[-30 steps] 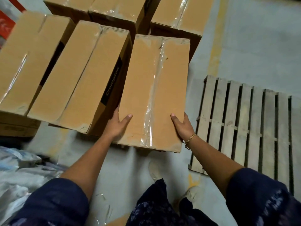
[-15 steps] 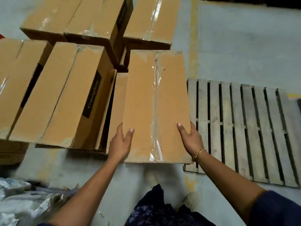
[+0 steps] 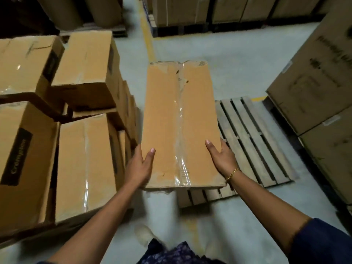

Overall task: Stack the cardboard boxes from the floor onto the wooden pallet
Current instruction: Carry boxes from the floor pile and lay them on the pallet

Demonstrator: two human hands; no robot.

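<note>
Hold the box [image 3: 179, 126] level and carry it right until it sits fully over the pallet [image 3: 251, 141]. Then lower it flat, square to the pallet's edges. Your left grip [image 3: 139, 166] and right grip [image 3: 222, 159] each clasp a long side near your end, thumbs on top and fingers hidden beneath. The box hangs in the air over the pallet's left edge. It is long and brown, taped down the middle seam, and its near edge is scuffed and dented.

— Where is the box [image 3: 179, 126]?
— Straight ahead of me, with my left hand [image 3: 138, 168] at its near left edge and my right hand [image 3: 222, 159] at its near right.
— And the pallet [image 3: 253, 141]?
— On the floor [image 3: 238, 54] to my right, partly below the box. Stacked boxes [image 3: 82, 164] sit to my left, and big cartons [image 3: 314, 88] stand right of the pallet.
</note>
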